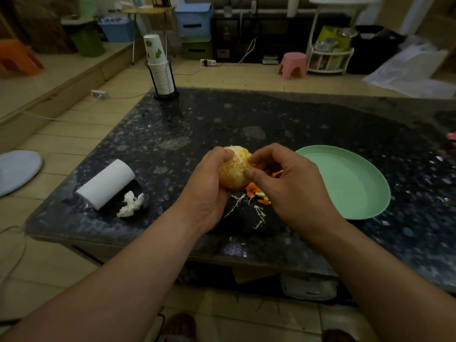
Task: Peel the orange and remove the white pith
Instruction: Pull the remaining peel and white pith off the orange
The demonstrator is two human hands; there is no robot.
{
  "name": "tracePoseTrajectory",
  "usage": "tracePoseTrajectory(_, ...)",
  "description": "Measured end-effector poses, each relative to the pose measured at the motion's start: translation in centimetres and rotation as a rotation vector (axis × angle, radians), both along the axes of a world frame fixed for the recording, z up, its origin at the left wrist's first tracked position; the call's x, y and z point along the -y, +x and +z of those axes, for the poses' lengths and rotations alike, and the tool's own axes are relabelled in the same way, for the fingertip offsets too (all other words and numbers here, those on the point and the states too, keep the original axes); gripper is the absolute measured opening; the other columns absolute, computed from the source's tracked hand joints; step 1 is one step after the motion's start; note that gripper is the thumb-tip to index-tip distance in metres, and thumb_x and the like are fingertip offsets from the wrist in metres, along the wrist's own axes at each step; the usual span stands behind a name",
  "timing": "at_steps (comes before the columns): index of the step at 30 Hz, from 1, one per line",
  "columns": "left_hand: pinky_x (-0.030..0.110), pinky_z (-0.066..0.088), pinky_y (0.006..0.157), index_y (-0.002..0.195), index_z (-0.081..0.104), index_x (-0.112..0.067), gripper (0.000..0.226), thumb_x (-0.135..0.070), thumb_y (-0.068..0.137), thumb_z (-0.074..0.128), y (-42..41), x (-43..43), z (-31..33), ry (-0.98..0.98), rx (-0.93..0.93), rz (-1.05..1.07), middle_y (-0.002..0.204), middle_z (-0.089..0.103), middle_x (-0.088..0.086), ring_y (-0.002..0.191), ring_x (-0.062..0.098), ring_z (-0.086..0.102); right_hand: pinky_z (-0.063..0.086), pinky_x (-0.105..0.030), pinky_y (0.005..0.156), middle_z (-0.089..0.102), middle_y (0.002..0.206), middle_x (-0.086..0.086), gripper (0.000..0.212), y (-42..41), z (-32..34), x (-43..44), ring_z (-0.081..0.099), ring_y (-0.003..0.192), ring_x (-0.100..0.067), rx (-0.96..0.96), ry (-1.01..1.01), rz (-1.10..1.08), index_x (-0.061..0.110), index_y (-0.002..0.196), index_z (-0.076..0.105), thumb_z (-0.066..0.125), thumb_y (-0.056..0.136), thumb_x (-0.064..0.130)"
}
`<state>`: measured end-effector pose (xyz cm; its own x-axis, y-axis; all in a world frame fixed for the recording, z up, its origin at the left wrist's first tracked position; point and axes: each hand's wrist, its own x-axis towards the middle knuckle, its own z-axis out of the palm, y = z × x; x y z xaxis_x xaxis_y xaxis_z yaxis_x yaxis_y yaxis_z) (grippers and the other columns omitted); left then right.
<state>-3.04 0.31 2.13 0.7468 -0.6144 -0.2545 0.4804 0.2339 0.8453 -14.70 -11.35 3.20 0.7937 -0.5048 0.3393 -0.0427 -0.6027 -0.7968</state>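
Note:
A peeled orange (234,170), still veined with white pith, is held above the dark stone table (172,134). My left hand (207,191) cups it from the left and below. My right hand (286,183) meets it from the right, thumb and forefinger pinching at its pith-covered surface. Orange peel scraps (256,193) and thin white pith strands (259,214) lie on the table just under the hands.
A green plate (355,183) sits to the right of my hands. A white paper roll (106,183) and a crumpled tissue (129,203) lie to the left. A stack of paper cups in a black holder (160,67) stands at the table's far left corner.

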Motion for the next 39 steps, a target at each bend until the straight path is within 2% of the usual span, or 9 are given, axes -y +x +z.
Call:
tracePoseTrajectory(11, 0.064, 0.044, 0.116, 0.144, 0.052, 0.001, 0.067, -0.029, 0.085, 0.064, -0.1, 0.0, -0.3, 0.036, 0.025, -0.007, 0.145, 0.059, 0.032, 0.136, 0.050, 0.057, 0.050, -0.013, 0.072, 0.071, 0.093, 0.009, 0.011, -0.1, -0.1, 0.0, 0.065, 0.086, -0.005, 0.034, -0.007, -0.002, 0.026, 0.100, 0.075, 0.082, 0.093, 0.020)
tracePoseTrajectory(15, 0.062, 0.045, 0.116, 0.146, 0.050, 0.004, 0.070, -0.029, 0.085, 0.064, -0.2, 0.1, -0.1, 0.021, 0.027, -0.007, 0.145, 0.058, 0.033, 0.136, 0.049, 0.056, 0.047, -0.011, 0.071, 0.069, 0.092, 0.011, 0.013, -0.3, -0.1, -0.1, 0.063, 0.086, -0.004, 0.046, -0.034, -0.012, 0.029, 0.098, 0.073, 0.081, 0.093, 0.021)
tracePoseTrajectory(19, 0.058, 0.047, 0.114, 0.146, 0.050, 0.005, 0.072, -0.030, 0.085, 0.064, -0.6, 0.1, 0.1, -0.004, 0.034, -0.008, 0.145, 0.057, 0.034, 0.118, 0.038, 0.066, 0.044, -0.010, 0.070, 0.068, 0.091, 0.011, 0.015, -0.4, -0.3, -0.4, 0.063, 0.086, -0.005, 0.070, -0.062, -0.030, 0.031, 0.094, 0.070, 0.080, 0.093, 0.021)
tracePoseTrajectory(23, 0.058, 0.047, 0.114, 0.146, 0.050, 0.005, 0.064, -0.028, 0.093, 0.060, -0.6, 0.0, 0.2, -0.014, 0.033, -0.009, 0.144, 0.059, 0.034, 0.127, 0.044, 0.065, 0.049, -0.012, 0.074, 0.070, 0.096, 0.013, 0.017, -0.4, -0.3, -0.5, 0.065, 0.091, -0.002, 0.065, 0.002, -0.027, 0.029, 0.105, 0.070, 0.080, 0.094, 0.022)
tracePoseTrajectory(26, 0.057, 0.050, 0.111, 0.145, 0.051, 0.004, 0.062, -0.028, 0.093, 0.060, -0.7, 0.0, 0.5, -0.019, 0.041, 0.002, 0.143, 0.060, 0.032, 0.119, 0.039, 0.067, 0.052, -0.017, 0.079, 0.070, 0.102, 0.013, 0.024, -0.3, -0.4, -0.4, 0.066, 0.095, -0.002, 0.050, 0.013, -0.009, 0.029, 0.116, 0.070, 0.079, 0.095, 0.023)
tracePoseTrajectory(29, 0.056, 0.051, 0.109, 0.144, 0.052, 0.004, 0.069, -0.030, 0.085, 0.063, -0.9, 0.0, 0.8, -0.025, 0.038, 0.018, 0.143, 0.061, 0.032, 0.113, 0.035, 0.066, 0.051, -0.014, 0.078, 0.070, 0.102, 0.012, 0.020, -0.1, -0.7, -0.6, 0.066, 0.094, -0.002, 0.068, -0.007, -0.028, 0.032, 0.110, 0.071, 0.080, 0.094, 0.023)
tracePoseTrajectory(34, 0.052, 0.053, 0.102, 0.145, 0.052, 0.005, 0.072, -0.031, 0.083, 0.063, -0.9, 0.1, 0.6, -0.021, 0.034, 0.036, 0.135, 0.067, 0.029, 0.110, 0.034, 0.066, 0.049, -0.012, 0.075, 0.067, 0.096, 0.014, 0.015, 0.0, -0.9, -1.0, 0.065, 0.091, -0.003, 0.101, -0.053, -0.074, 0.033, 0.100, 0.071, 0.080, 0.094, 0.022)
tracePoseTrajectory(39, 0.051, 0.054, 0.102, 0.144, 0.053, 0.004, 0.071, -0.031, 0.084, 0.064, -0.7, 0.0, 0.5, -0.024, 0.053, 0.033, 0.143, 0.059, 0.033, 0.111, 0.034, 0.066, 0.051, -0.017, 0.074, 0.068, 0.094, 0.013, 0.011, 0.0, -1.0, -1.0, 0.065, 0.089, -0.006, 0.112, -0.072, -0.080, 0.031, 0.097, 0.071, 0.079, 0.094, 0.023)
